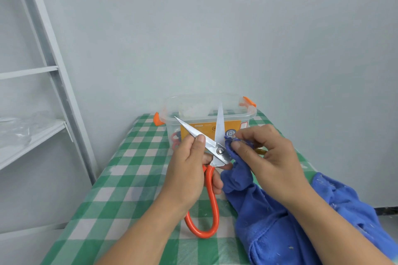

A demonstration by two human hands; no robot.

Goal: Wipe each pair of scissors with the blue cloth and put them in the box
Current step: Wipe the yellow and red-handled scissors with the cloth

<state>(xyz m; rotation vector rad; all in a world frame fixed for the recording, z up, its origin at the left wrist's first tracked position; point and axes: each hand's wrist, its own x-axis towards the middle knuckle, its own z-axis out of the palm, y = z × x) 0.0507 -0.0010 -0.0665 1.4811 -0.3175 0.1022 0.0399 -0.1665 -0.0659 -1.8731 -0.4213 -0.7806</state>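
My left hand [189, 170] grips a pair of scissors [212, 196] with an orange looped handle, thumb on one steel blade near the pivot. The blades are spread apart and point up and away. My right hand [273, 157] pinches a fold of the blue cloth [280, 228] against the base of the right blade. The rest of the cloth trails down to the lower right over the table. Behind the blades stands the clear plastic box [252, 114] with orange clips and an orange label. Red and blue handles show through its left wall.
A green-and-white checked tablecloth [129, 178] covers the narrow table, whose left edge runs diagonally. A white metal shelf frame [49, 66] stands at the left with clear plastic on one shelf. A plain wall is close behind the box.
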